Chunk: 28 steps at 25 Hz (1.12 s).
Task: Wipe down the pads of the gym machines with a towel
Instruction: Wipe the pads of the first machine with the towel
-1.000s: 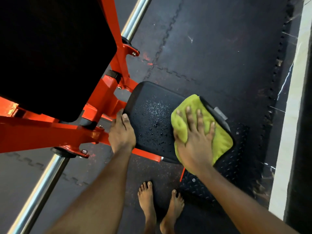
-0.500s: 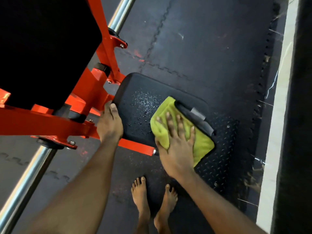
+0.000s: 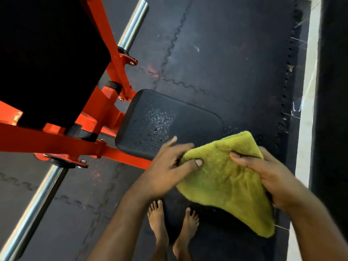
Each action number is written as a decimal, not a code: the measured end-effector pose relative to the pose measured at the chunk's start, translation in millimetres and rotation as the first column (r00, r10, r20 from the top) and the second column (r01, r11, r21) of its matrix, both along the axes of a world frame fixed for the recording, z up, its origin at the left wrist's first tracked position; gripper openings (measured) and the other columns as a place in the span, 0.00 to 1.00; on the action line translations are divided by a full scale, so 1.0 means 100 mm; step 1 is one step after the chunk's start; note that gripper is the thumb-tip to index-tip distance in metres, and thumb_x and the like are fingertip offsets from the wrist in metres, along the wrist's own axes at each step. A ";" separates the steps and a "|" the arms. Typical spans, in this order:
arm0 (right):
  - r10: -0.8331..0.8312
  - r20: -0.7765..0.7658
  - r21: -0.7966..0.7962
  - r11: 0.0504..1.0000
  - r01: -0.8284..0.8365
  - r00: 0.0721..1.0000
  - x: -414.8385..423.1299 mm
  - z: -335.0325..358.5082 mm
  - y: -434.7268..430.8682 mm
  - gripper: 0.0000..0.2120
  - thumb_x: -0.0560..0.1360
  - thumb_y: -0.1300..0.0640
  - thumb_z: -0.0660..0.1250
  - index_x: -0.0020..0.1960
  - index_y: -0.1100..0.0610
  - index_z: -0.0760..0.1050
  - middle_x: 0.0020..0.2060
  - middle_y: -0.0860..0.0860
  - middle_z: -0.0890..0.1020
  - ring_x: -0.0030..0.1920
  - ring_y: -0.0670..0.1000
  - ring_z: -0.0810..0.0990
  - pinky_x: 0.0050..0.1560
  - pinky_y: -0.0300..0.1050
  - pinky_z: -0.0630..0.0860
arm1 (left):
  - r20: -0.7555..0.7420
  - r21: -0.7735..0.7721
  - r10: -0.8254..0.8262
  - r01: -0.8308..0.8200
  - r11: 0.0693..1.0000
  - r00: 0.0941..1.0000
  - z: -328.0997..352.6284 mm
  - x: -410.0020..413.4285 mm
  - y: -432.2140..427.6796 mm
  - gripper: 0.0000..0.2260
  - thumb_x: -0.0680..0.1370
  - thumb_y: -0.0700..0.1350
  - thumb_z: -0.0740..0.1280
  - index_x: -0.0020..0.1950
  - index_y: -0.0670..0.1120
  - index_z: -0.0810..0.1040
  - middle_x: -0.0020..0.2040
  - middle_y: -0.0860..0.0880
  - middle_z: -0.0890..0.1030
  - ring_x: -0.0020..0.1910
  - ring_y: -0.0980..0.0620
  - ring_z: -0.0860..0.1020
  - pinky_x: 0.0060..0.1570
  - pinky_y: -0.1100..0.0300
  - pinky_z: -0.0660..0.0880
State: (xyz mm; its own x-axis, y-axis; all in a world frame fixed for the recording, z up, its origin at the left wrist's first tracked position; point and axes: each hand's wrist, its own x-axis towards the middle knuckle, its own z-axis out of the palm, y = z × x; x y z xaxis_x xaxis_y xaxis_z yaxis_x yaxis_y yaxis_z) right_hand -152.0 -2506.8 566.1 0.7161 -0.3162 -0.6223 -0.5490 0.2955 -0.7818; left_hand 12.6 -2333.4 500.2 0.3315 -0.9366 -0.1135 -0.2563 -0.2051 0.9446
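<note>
A yellow-green towel (image 3: pixel 227 183) hangs in the air above the near right corner of a small black seat pad (image 3: pixel 165 121). My left hand (image 3: pixel 167 170) pinches the towel's left edge with the thumb on top. My right hand (image 3: pixel 267 174) grips its right side with curled fingers. Droplets of liquid glisten on the middle of the seat pad. A larger black back pad (image 3: pixel 47 53) fills the upper left, mounted on the orange machine frame (image 3: pixel 56 142).
A chrome bar (image 3: pixel 32 210) runs diagonally from the lower left to the top centre through the orange frame. Dark interlocking rubber floor mats (image 3: pixel 226 63) cover the ground. My bare feet (image 3: pixel 173 228) stand below the pad. A pale floor strip (image 3: pixel 305 147) and a dark wall lie at the right.
The towel has been lifted off the seat pad. My left hand left the pad's edge and took hold of the towel, and my right hand changed from pressing flat to gripping it.
</note>
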 end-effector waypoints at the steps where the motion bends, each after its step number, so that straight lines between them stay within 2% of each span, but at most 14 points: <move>1: 0.071 -0.047 -0.130 0.989 -0.077 0.996 0.07 -0.03 -0.14 0.21 0.62 0.51 0.84 0.53 0.55 0.83 0.45 0.53 0.88 0.46 0.55 0.87 0.49 0.54 0.84 | 0.024 0.079 0.012 -0.013 0.997 1.000 -0.03 -0.03 0.01 0.13 0.78 0.57 0.66 0.39 0.51 0.70 0.35 0.55 0.73 0.38 0.62 0.73 0.49 0.52 0.73; 3: 0.131 -0.210 -0.493 0.841 -0.221 0.969 0.32 -0.24 -0.38 0.09 0.71 0.54 0.78 0.50 0.53 0.85 0.41 0.51 0.87 0.46 0.52 0.86 0.49 0.48 0.81 | 0.109 0.240 0.127 -0.151 0.959 0.986 -0.17 -0.10 -0.06 0.18 0.76 0.61 0.69 0.40 0.49 0.68 0.31 0.54 0.71 0.34 0.56 0.72 0.35 0.54 0.68; 5: 0.041 -0.266 -0.733 0.641 -0.229 0.963 0.66 -0.63 -0.48 0.13 0.71 0.49 0.79 0.52 0.53 0.84 0.44 0.51 0.87 0.50 0.55 0.84 0.48 0.45 0.75 | 0.197 0.288 0.374 -0.418 0.861 0.906 -0.41 -0.10 -0.18 0.16 0.75 0.60 0.71 0.42 0.50 0.71 0.32 0.53 0.75 0.37 0.50 0.76 0.36 0.53 0.70; 6: -0.004 -0.286 -0.787 0.572 -0.232 0.958 0.84 -0.83 -0.42 0.22 0.70 0.44 0.78 0.61 0.51 0.81 0.55 0.53 0.85 0.59 0.55 0.81 0.56 0.46 0.72 | 0.193 0.261 0.521 -0.556 0.789 0.831 -0.54 -0.08 -0.23 0.14 0.75 0.58 0.71 0.43 0.49 0.73 0.34 0.53 0.77 0.38 0.48 0.77 0.38 0.52 0.73; 8: -0.016 -0.409 -0.789 0.508 -0.345 0.912 1.04 -1.22 -0.14 0.45 0.69 0.28 0.69 0.80 0.46 0.60 0.79 0.54 0.63 0.79 0.57 0.59 0.74 0.62 0.57 | 0.235 0.154 0.737 -0.772 0.616 0.634 -0.74 0.05 -0.19 0.10 0.77 0.53 0.68 0.44 0.47 0.76 0.39 0.49 0.81 0.41 0.46 0.79 0.44 0.49 0.76; 10: 0.050 -0.496 -0.789 0.392 -0.474 0.867 0.98 -1.48 0.23 0.55 0.66 0.16 0.55 0.83 0.43 0.41 0.82 0.51 0.38 0.81 0.59 0.36 0.72 0.75 0.41 | 0.367 0.066 0.810 -0.881 0.468 0.458 -0.91 0.28 -0.01 0.09 0.77 0.50 0.64 0.47 0.45 0.78 0.45 0.44 0.82 0.47 0.41 0.79 0.49 0.46 0.75; 11: 0.062 -0.513 -0.803 0.318 -0.504 0.856 0.89 -1.57 0.36 0.55 0.66 0.15 0.50 0.82 0.42 0.39 0.81 0.50 0.35 0.80 0.59 0.33 0.70 0.77 0.38 | 0.435 0.073 0.802 -0.903 0.423 0.410 -0.99 0.41 0.11 0.10 0.77 0.48 0.63 0.51 0.44 0.78 0.49 0.41 0.82 0.51 0.38 0.78 0.53 0.45 0.74; 14: 0.046 -0.513 -0.838 0.187 -0.512 0.857 0.84 -1.68 0.34 0.41 0.75 0.22 0.45 0.82 0.40 0.47 0.82 0.52 0.41 0.81 0.62 0.39 0.71 0.80 0.45 | 0.532 0.301 0.682 -0.865 0.401 0.501 -1.19 0.76 0.37 0.19 0.82 0.49 0.62 0.71 0.43 0.71 0.72 0.41 0.71 0.71 0.38 0.66 0.67 0.44 0.65; 16: 0.050 -0.496 -0.856 0.142 -0.498 0.867 1.08 -1.72 0.10 0.32 0.81 0.31 0.43 0.81 0.42 0.51 0.83 0.52 0.48 0.82 0.62 0.46 0.72 0.78 0.53 | 0.419 0.417 0.655 -0.774 0.476 0.629 -1.29 0.93 0.47 0.24 0.85 0.51 0.56 0.79 0.43 0.61 0.79 0.42 0.61 0.77 0.41 0.59 0.74 0.47 0.57; 20: -0.006 -0.438 -0.888 0.157 -0.432 0.899 1.40 -1.78 0.04 0.29 0.83 0.36 0.41 0.82 0.44 0.51 0.82 0.51 0.52 0.82 0.59 0.49 0.77 0.70 0.50 | 0.209 0.442 0.644 -0.658 0.609 0.736 -1.41 0.92 0.60 0.26 0.86 0.52 0.52 0.82 0.44 0.51 0.81 0.42 0.53 0.80 0.43 0.54 0.76 0.54 0.51; 22: 0.190 -0.438 -0.891 0.038 -0.452 0.879 1.25 -1.79 0.41 0.28 0.84 0.37 0.41 0.82 0.42 0.48 0.83 0.49 0.49 0.82 0.57 0.46 0.78 0.67 0.45 | 0.207 0.440 0.638 -0.653 0.616 0.741 -1.41 0.89 0.61 0.27 0.86 0.52 0.52 0.82 0.45 0.50 0.81 0.42 0.52 0.80 0.43 0.53 0.76 0.54 0.51; 25: 0.474 -0.471 -0.872 -0.119 -0.476 0.744 1.10 -1.75 0.37 0.27 0.85 0.37 0.42 0.82 0.40 0.45 0.82 0.47 0.50 0.82 0.54 0.46 0.78 0.66 0.48 | 0.203 0.454 0.629 -0.641 0.618 0.750 -1.44 0.92 0.63 0.27 0.86 0.53 0.51 0.82 0.46 0.49 0.81 0.43 0.52 0.80 0.44 0.53 0.76 0.54 0.51; 27: 0.351 -0.486 -0.872 -0.140 -0.468 0.800 1.29 -1.77 -0.01 0.27 0.84 0.38 0.45 0.82 0.41 0.46 0.82 0.49 0.53 0.82 0.55 0.49 0.77 0.69 0.50 | 0.214 0.447 0.616 -0.637 0.628 0.758 -1.46 0.93 0.64 0.27 0.86 0.53 0.51 0.82 0.46 0.49 0.81 0.43 0.52 0.80 0.44 0.53 0.76 0.53 0.51; 28: 0.193 -0.481 -0.876 -0.072 -0.476 0.855 1.38 -1.77 -0.18 0.28 0.84 0.39 0.46 0.82 0.42 0.47 0.82 0.50 0.53 0.82 0.57 0.50 0.76 0.70 0.50 | 0.218 0.443 0.615 -0.638 0.630 0.758 -1.47 0.92 0.64 0.27 0.86 0.53 0.51 0.82 0.46 0.49 0.81 0.43 0.52 0.80 0.44 0.53 0.76 0.53 0.51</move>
State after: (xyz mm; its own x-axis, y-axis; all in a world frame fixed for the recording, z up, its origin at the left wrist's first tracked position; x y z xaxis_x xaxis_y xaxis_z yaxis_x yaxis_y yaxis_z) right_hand -13.7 -2524.7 389.4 0.8899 -0.4481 -0.0859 -0.4511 -0.8923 -0.0183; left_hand 104.1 -2269.0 352.7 0.8337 -0.3322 -0.4411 0.0641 -0.7352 0.6748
